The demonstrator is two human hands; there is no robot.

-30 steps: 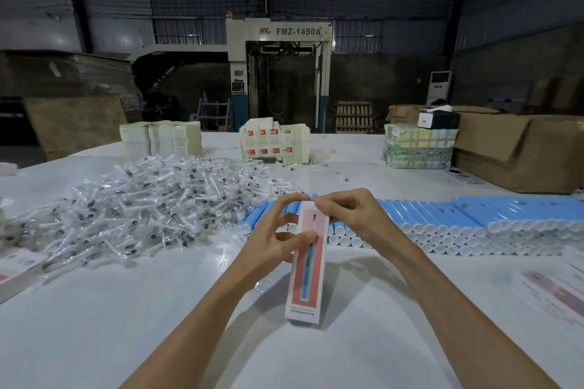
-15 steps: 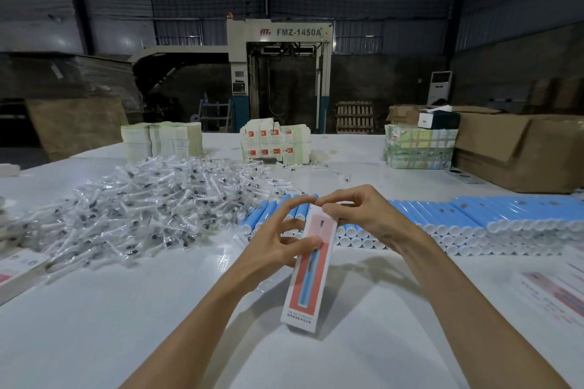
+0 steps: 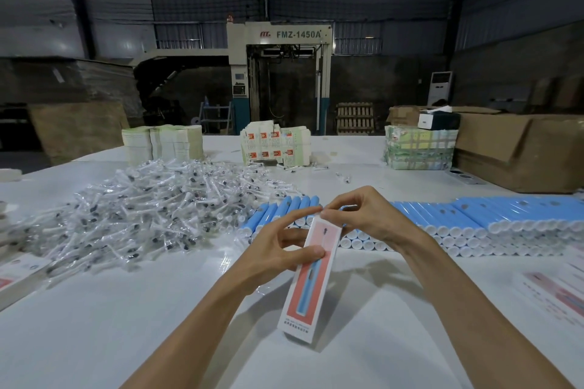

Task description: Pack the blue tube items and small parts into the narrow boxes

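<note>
Seemingly, box (image 3: 311, 278) end behind right hand (image 3: 368, 215).

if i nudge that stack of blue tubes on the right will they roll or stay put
The blue tubes look round and smooth, so a loose one would probably roll on the flat table. Packed side by side in layers, they likely brace each other; the top row seems likeliest to shift.

Factory packing floor: corrugated metal walls, tall beige FMZ-1450A machine (image 3: 279, 73), brown cardboard cartons (image 3: 521, 148), wooden pallets (image 3: 354, 118), long white worktable (image 3: 94, 309).
</note>
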